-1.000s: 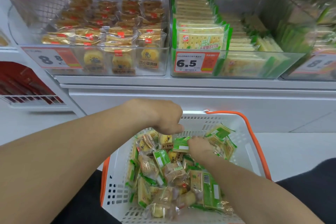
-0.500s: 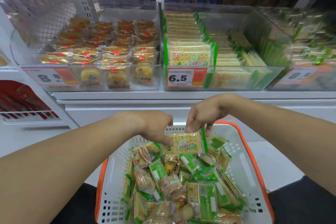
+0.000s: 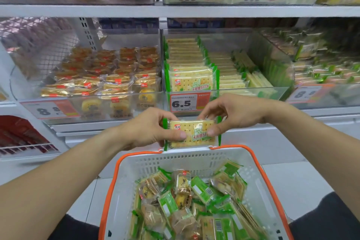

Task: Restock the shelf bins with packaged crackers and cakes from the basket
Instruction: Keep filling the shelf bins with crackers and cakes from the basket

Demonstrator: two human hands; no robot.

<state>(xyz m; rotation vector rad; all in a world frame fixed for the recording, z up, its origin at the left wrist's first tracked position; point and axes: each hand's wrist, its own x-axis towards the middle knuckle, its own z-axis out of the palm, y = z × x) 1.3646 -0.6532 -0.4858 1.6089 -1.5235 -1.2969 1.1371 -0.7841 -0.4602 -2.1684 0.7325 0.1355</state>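
Green-edged clear-wrapped cracker packet [image 3: 191,132], pinched at both ends by left hand [image 3: 150,130] and right hand [image 3: 231,113] (above far rim of white orange-trimmed plastic basket [image 3: 194,157]), below clear cracker bin [image 3: 243,93].

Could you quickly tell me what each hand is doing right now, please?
Left hand: grips the left end of the cracker pack.
Right hand: pinches the same pack's right end.

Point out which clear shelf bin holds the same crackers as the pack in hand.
The middle bin, tagged 6.5: its green-edged packs match the cracker pack; the left bin holds golden cakes.
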